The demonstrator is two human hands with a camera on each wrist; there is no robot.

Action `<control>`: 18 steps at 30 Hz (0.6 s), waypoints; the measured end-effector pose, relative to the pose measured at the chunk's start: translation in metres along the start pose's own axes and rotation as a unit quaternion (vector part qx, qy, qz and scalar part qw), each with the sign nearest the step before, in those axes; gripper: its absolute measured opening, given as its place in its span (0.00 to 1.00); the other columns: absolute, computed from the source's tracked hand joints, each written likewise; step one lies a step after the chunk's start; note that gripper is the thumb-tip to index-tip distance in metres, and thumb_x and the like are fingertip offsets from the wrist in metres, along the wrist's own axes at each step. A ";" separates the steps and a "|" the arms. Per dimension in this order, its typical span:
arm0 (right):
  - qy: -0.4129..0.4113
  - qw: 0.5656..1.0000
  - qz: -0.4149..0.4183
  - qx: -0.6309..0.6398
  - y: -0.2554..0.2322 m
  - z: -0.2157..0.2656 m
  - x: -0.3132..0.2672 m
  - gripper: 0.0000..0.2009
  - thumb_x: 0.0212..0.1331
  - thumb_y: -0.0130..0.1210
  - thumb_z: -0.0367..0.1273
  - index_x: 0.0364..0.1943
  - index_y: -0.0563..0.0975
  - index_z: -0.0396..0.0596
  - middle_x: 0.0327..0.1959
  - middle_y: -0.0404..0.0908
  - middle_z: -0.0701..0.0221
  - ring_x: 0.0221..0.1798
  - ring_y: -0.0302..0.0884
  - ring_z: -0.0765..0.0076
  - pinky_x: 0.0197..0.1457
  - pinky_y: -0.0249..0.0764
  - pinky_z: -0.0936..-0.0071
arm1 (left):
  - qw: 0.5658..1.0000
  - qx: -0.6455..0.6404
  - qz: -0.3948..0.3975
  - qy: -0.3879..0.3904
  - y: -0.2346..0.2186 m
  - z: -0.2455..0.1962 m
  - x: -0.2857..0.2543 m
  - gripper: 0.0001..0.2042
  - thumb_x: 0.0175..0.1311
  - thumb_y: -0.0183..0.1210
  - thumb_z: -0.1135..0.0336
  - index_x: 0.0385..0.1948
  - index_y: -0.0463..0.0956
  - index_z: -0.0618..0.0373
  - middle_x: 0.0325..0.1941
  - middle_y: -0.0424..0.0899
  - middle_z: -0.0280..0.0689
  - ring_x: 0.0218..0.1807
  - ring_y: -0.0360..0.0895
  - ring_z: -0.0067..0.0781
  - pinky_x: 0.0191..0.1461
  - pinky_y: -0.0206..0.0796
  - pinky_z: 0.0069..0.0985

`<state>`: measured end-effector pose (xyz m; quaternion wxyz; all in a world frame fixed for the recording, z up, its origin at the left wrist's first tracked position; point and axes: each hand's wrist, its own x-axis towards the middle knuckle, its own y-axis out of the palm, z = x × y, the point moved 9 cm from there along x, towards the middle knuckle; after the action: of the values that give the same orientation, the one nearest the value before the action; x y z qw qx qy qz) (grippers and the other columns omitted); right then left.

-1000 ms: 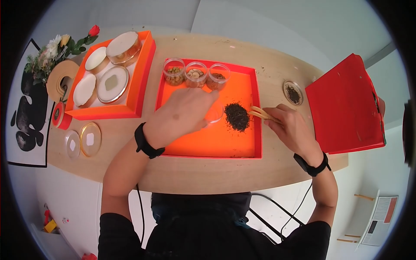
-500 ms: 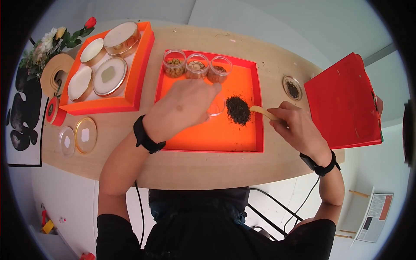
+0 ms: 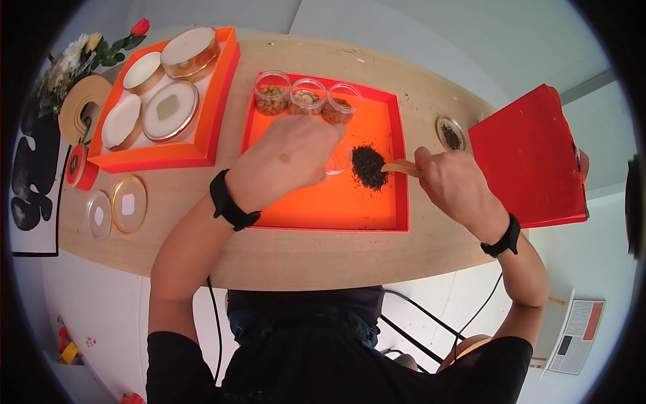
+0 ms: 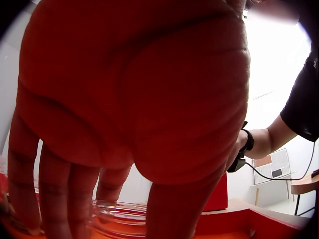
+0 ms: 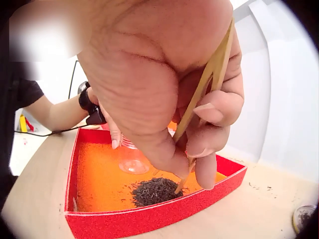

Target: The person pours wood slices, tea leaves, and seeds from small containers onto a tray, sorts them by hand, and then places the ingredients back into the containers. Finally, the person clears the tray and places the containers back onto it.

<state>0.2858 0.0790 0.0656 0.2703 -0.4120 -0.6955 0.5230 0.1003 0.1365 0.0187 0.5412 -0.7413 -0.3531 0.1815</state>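
Note:
My right hand point(image 3: 454, 188) holds bamboo tweezers point(image 3: 402, 167), thumb and fingers wrapped along the two arms. Their tips reach into a loose pile of dark dried tea leaves point(image 3: 369, 167) on the orange floor of a shallow red-rimmed box point(image 3: 316, 214). Left of the pile, my left hand point(image 3: 289, 158) grips a clear jar point(image 3: 341, 160) from above. In the left wrist view the jar's rim point(image 4: 119, 206) shows between thumb and fingers. The hand hides most of that jar in the head view.
Three clear jars point(image 3: 306, 101) with dried pieces line the box's back edge. An orange box point(image 3: 214, 128) of lidded containers stands left, two lids point(image 3: 128, 205) in front. On the right are a small dish point(image 3: 450, 135) of dark leaves and an upright red box lid point(image 3: 525, 158).
The right hand has turned so its knuckles face up, and the tweezer tips have moved from the pile's right edge into it. The left hand stays at the jar. The head view has shifted slightly.

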 end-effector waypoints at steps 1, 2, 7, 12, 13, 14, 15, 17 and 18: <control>-0.001 1.000 0.000 -0.001 0.000 0.001 0.001 0.10 0.72 0.63 0.31 0.34 0.78 0.40 0.18 0.77 0.56 0.26 0.83 0.48 0.33 0.78 0.56 | 1.000 0.004 0.009 0.005 0.002 0.001 0.001 0.23 0.57 0.79 0.69 0.52 0.78 0.60 0.37 0.89 0.49 0.48 0.89 0.57 0.49 0.79 0.50; -0.006 1.000 0.007 -0.018 0.001 0.003 0.003 0.10 0.72 0.62 0.31 0.34 0.78 0.41 0.18 0.76 0.57 0.26 0.83 0.49 0.32 0.78 0.57 | 1.000 0.008 0.017 0.011 0.002 0.001 0.002 0.23 0.57 0.78 0.70 0.51 0.77 0.62 0.38 0.89 0.50 0.48 0.89 0.58 0.50 0.79 0.50; -0.050 0.997 -0.024 -0.051 0.009 0.009 0.006 0.09 0.69 0.65 0.27 0.35 0.75 0.41 0.16 0.75 0.59 0.21 0.80 0.49 0.27 0.75 0.56 | 0.998 -0.001 0.060 -0.028 0.003 0.000 0.009 0.22 0.58 0.75 0.70 0.50 0.75 0.65 0.41 0.88 0.52 0.50 0.88 0.58 0.51 0.79 0.50; -0.072 0.996 -0.017 -0.057 0.006 0.022 0.012 0.08 0.69 0.64 0.28 0.35 0.76 0.40 0.18 0.75 0.59 0.24 0.82 0.51 0.28 0.76 0.57 | 0.998 0.007 0.050 -0.024 0.004 0.001 0.010 0.22 0.57 0.75 0.70 0.49 0.74 0.66 0.41 0.88 0.53 0.50 0.89 0.57 0.52 0.79 0.49; -0.072 0.996 -0.017 -0.057 0.006 0.024 0.014 0.08 0.69 0.64 0.28 0.35 0.76 0.40 0.18 0.75 0.59 0.24 0.82 0.51 0.28 0.76 0.57 | 0.998 0.008 0.054 -0.025 0.004 0.001 0.010 0.22 0.57 0.75 0.70 0.49 0.74 0.66 0.42 0.88 0.53 0.50 0.89 0.57 0.51 0.79 0.49; -0.070 0.996 -0.013 -0.058 0.006 0.024 0.016 0.08 0.69 0.63 0.29 0.34 0.76 0.42 0.19 0.76 0.60 0.27 0.84 0.53 0.31 0.78 0.59 | 0.998 0.010 0.059 -0.026 0.004 0.000 0.010 0.22 0.56 0.75 0.70 0.49 0.74 0.66 0.42 0.89 0.53 0.50 0.89 0.58 0.51 0.79 0.49; -0.067 0.996 -0.010 -0.059 0.007 0.024 0.017 0.07 0.69 0.62 0.29 0.33 0.77 0.43 0.20 0.77 0.61 0.29 0.86 0.55 0.34 0.79 0.62 | 0.998 0.010 0.058 -0.026 0.003 -0.001 0.010 0.22 0.56 0.75 0.70 0.49 0.74 0.66 0.42 0.89 0.53 0.50 0.89 0.58 0.51 0.79 0.49; -0.082 0.994 -0.022 -0.065 0.005 0.026 0.019 0.07 0.68 0.62 0.29 0.33 0.77 0.43 0.19 0.77 0.62 0.28 0.85 0.56 0.33 0.78 0.62 | 0.996 0.010 0.081 -0.040 0.005 0.000 0.010 0.22 0.56 0.75 0.70 0.49 0.75 0.65 0.42 0.89 0.52 0.50 0.89 0.58 0.51 0.80 0.49; -0.097 0.992 -0.034 -0.071 0.003 0.028 0.020 0.08 0.68 0.62 0.29 0.32 0.77 0.44 0.18 0.76 0.63 0.27 0.85 0.57 0.32 0.78 0.63 | 0.996 0.011 0.080 -0.041 0.006 0.001 0.010 0.22 0.56 0.75 0.70 0.49 0.75 0.65 0.42 0.89 0.52 0.50 0.89 0.58 0.51 0.80 0.49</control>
<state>0.2539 0.0818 0.0535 0.1892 -0.3537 -0.7675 0.5000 0.1083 0.1431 0.0138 0.5178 -0.7536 -0.3121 0.2582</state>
